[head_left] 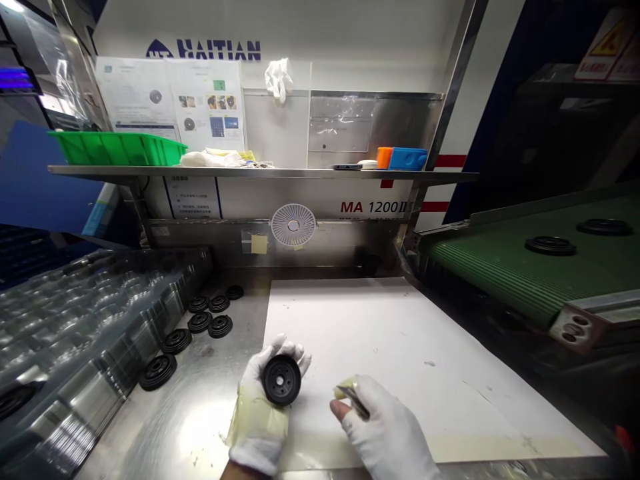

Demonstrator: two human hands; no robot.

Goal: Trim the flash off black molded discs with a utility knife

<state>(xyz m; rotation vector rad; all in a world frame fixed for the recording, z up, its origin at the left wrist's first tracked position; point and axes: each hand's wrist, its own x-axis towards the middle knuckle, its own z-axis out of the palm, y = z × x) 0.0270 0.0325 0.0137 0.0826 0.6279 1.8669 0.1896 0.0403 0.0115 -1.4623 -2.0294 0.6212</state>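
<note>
My left hand [265, 407], in a white glove, is closed around a round black plastic wheel-like part [281, 379], its face turned up toward me. My right hand [385, 427], also gloved, pinches a small thin metal blade or tool [354, 399] between thumb and fingers, its tip a short way right of the part. Both hands hover over the near edge of a white sheet [400, 347] on the steel bench.
Several more black round parts [200, 323] lie in rows on the steel at the left, beside stacked clear plastic trays [75, 333]. A green conveyor belt [525, 267] at the right carries two black parts. A shelf [250, 172] above holds a green bin and small boxes.
</note>
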